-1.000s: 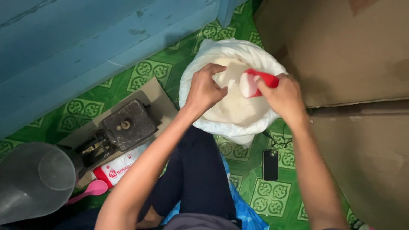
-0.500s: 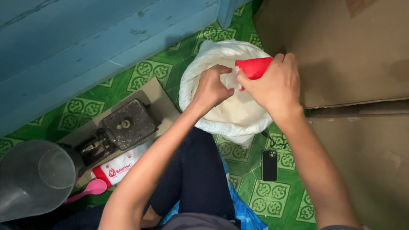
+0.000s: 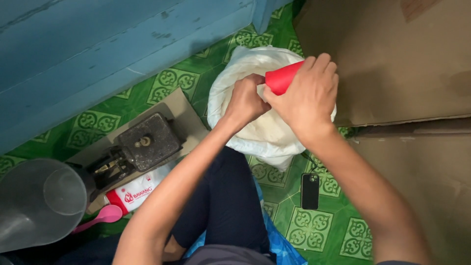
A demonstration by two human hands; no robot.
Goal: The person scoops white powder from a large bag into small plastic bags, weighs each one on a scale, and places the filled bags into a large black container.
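A big white plastic sack [image 3: 230, 78] of pale powder [image 3: 267, 130] stands open on the green patterned floor in front of my knees. My right hand [image 3: 306, 95] is closed around a red cup [image 3: 280, 78], tipped on its side above the sack's mouth. My left hand [image 3: 248, 100] is fisted right beside the cup's rim, pinching something small and pale that I cannot make out. Both hands hover over the powder and touch each other.
A black metal device [image 3: 144, 145] sits on cardboard at the left, with a clear plastic jug [image 3: 37, 203], a pink spoon [image 3: 100, 218] and a red-and-white packet [image 3: 135, 194] near it. A dark phone [image 3: 310, 191] lies on the floor. Blue boards [image 3: 98, 44] and brown cardboard [image 3: 407, 54] flank the sack.
My right hand lifted the red cup out of the sack and turned it on its side. My left hand moved in against the cup's rim.
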